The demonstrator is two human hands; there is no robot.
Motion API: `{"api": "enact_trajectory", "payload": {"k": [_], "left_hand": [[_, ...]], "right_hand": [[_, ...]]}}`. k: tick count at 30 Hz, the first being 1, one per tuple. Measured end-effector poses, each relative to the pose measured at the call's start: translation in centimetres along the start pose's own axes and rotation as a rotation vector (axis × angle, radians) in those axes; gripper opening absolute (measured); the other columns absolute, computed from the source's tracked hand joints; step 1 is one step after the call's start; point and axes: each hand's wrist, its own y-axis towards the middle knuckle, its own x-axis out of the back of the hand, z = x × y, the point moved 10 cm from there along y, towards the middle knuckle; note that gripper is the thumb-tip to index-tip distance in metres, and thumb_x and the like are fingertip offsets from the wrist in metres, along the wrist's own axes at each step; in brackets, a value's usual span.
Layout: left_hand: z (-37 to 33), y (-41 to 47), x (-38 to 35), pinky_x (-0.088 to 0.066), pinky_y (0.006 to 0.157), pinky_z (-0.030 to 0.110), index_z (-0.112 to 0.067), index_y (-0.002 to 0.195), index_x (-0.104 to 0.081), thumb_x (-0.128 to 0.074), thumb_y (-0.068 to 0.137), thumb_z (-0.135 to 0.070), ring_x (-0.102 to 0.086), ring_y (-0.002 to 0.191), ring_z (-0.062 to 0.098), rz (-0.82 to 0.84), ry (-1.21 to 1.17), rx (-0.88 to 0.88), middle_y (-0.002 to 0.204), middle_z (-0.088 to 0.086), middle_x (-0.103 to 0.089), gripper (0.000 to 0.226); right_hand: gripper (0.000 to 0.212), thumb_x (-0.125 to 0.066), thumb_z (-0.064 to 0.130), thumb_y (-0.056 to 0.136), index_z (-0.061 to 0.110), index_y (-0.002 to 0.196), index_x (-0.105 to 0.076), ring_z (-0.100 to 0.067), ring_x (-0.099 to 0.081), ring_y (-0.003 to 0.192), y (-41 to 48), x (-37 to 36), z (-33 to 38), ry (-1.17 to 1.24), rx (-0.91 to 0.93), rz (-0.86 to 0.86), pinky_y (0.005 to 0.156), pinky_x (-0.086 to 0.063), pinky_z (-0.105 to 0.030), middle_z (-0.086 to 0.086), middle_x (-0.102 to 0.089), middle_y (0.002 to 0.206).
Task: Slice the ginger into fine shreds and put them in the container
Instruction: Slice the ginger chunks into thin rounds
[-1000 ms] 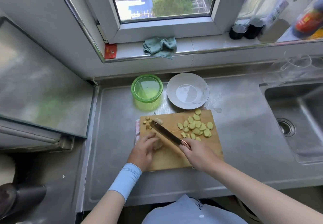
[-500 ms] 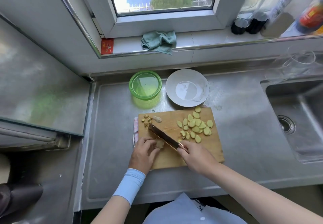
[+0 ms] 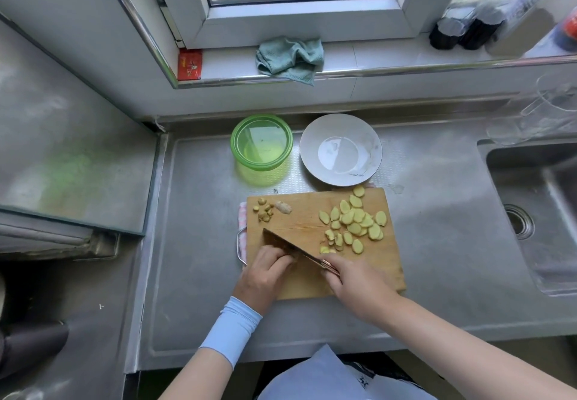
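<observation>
Head view, near to far. Pale blue sleeve (image 3: 232, 331) on left forearm. Left hand (image 3: 263, 276) curled knuckles-up on rectangular wooden cutting board (image 3: 315, 209), fingers closed over something against the blade, likely the last ginger piece, though hidden, so cannot tell. Right hand (image 3: 352, 281) wrapped shut around copper-toned handle of dark-bladed knife (image 3: 282, 243); blade angled toward left hand, presumably to use knuckles as guide. Beyond, heap of pale yellow oval ginger slices (image 3: 352, 223) on board's right half, pushed clear of cutting zone; no shreds yet. Small ginger trimmings and knobbly end piece (image 3: 271, 209) at far-left corner, seemingly set aside. Behind board, round translucent green plastic container (image 3: 261, 146), open, apparently empty, close for transfer. Beside it, white round ceramic plate (image 3: 312, 137). Steel sink (image 3: 537, 162) right. Crumpled teal cloth (image 3: 290, 57) on sill.
</observation>
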Motion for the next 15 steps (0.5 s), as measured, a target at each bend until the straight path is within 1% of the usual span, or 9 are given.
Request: {"api": "enact_trajectory", "payload": {"k": [2,5,7,10,12,14,15], "left_hand": [[0.2,-0.5,-0.2,-0.055,0.073,0.039,-0.004,0.099,-0.071,-0.072,0.086,0.005,-0.063,0.093,0.029,0.002,0.014,-0.017,0.101,0.010,-0.065,0.015],[0.1,-0.7,0.0,-0.054,0.083,0.038,0.000,0.097,-0.072,-0.076,0.084,0.003,-0.063,0.094,0.030,-0.026,-0.012,-0.047,0.101,0.013,-0.067,0.013],[0.1,-0.4,0.2,-0.053,0.088,0.036,0.000,0.096,-0.072,-0.078,0.084,-0.002,-0.062,0.095,0.029,-0.044,-0.039,-0.042,0.103,0.012,-0.066,0.014],[1.0,0.4,0.3,-0.051,0.087,0.033,-0.004,0.102,-0.071,-0.076,0.086,-0.004,-0.059,0.095,0.026,-0.026,-0.080,0.031,0.108,0.007,-0.064,0.017],[1.8,0.7,0.4,-0.050,0.086,0.030,-0.010,0.103,-0.068,-0.077,0.084,-0.006,-0.057,0.094,0.020,-0.014,-0.104,0.136,0.107,0.001,-0.064,0.021],[3.0,0.5,0.8,-0.050,0.083,0.022,-0.015,0.107,-0.066,-0.078,0.083,-0.011,-0.057,0.089,0.011,-0.048,-0.180,0.361,0.101,-0.007,-0.063,0.027],[3.7,0.0,1.0,-0.049,0.081,0.017,-0.018,0.108,-0.067,-0.079,0.082,-0.013,-0.058,0.086,0.005,-0.074,-0.231,0.502,0.099,-0.010,-0.064,0.029]], "right_hand": [[0.035,-0.039,0.043,0.103,0.045,0.138,-0.046,-0.024,-0.064,0.088,-0.2,-0.1,0.3,-0.022,0.013,-0.001,0.071,-0.050,-0.036,0.003,-0.071,0.096],[0.035,-0.039,0.043,0.104,0.046,0.138,-0.045,-0.024,-0.064,0.092,0.0,-0.1,0.2,-0.038,0.009,0.007,0.071,-0.049,-0.035,0.003,-0.071,0.100],[0.031,-0.040,0.043,0.103,0.044,0.132,-0.050,-0.024,-0.064,0.092,0.2,-0.1,-0.1,0.001,-0.011,0.020,0.070,-0.047,-0.034,0.004,-0.071,0.098],[0.018,-0.043,0.044,0.102,0.037,0.112,-0.057,-0.019,-0.061,0.074,0.6,0.0,-0.7,0.130,-0.039,0.046,0.058,-0.041,-0.032,0.007,-0.065,0.078],[0.015,-0.045,0.044,0.102,0.035,0.099,-0.057,-0.015,-0.058,0.066,0.6,0.2,-1.0,0.178,-0.050,0.037,0.054,-0.038,-0.031,0.005,-0.062,0.071],[0.015,-0.046,0.044,0.102,0.037,0.091,-0.055,-0.013,-0.058,0.064,0.4,0.6,-1.1,0.213,-0.054,0.012,0.054,-0.038,-0.030,0.004,-0.062,0.070],[0.014,-0.047,0.044,0.102,0.039,0.091,-0.055,-0.013,-0.058,0.063,0.3,0.6,-1.2,0.226,-0.054,0.006,0.054,-0.039,-0.030,0.004,-0.062,0.070]]}}
